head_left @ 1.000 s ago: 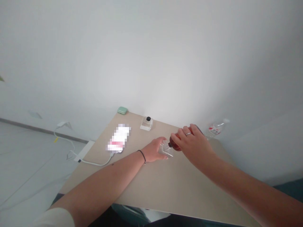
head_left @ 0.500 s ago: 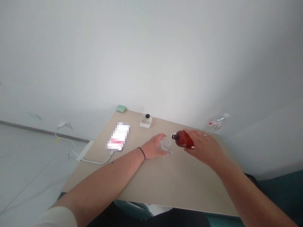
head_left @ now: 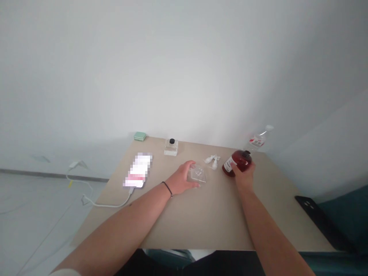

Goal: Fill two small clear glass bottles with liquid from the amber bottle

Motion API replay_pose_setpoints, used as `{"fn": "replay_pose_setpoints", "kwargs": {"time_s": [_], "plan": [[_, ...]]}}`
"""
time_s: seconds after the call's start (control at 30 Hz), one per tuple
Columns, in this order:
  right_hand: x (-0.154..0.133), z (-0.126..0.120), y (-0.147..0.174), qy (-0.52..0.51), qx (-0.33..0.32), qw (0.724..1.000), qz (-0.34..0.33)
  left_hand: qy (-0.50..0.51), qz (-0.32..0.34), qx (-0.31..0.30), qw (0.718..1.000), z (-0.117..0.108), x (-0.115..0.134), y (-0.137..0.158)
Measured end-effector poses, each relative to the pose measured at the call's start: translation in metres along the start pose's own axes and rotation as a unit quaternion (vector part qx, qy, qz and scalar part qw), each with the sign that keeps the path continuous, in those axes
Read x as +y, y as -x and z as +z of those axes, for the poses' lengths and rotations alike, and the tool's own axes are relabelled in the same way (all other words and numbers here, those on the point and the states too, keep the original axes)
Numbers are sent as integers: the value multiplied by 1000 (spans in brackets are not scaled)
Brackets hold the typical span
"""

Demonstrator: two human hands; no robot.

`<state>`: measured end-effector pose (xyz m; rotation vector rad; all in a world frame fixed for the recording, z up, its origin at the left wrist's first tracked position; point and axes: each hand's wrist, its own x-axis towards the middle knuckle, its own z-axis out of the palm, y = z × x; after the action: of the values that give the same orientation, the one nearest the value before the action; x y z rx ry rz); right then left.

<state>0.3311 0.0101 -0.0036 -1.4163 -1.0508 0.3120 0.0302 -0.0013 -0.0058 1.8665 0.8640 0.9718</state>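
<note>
My left hand, a dark band at its wrist, is closed round the side of a clear square container on the table. My right hand grips a dark red-brown bottle with a white label. This bottle leans to the right, its narrow black neck pointing up and right; whether its base touches the table I cannot tell. Between the two lie small white pieces, whose kind is unclear. Behind the red-brown bottle is a clear plastic bottle with a red and white label.
Toward the table's left side lies a lit phone with a white cable. At the back are a green case and a clear square bottle with a black top. A flat black object lies along the right edge.
My right hand has swung the red-brown bottle from pointing left at the clear container to a more upright pose farther right. The white pieces now show. My left hand stays at the container.
</note>
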Motion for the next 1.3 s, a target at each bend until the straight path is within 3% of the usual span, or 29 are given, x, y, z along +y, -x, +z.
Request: {"fn": "replay_pose_setpoints", "kwargs": {"time_s": [0.1,0.37,0.77,1.1,1.3], "plan": [[0,1,5,24,25,999,10,-4,-3,-1,1000,0,3,0],[-3,2,9,89,-13,996,-4,-15,-18,6,1000,1,5,-1],[-15,-2,11,113,-39,992,35,-47,-55,-7,997,0,7,-2],[18,-3,5,13,-45,998,-48,-40,-83,-6,996,0,11,0],[14,-10,10,24,7,996,-85,-35,-91,-5,995,0,14,0]]}}
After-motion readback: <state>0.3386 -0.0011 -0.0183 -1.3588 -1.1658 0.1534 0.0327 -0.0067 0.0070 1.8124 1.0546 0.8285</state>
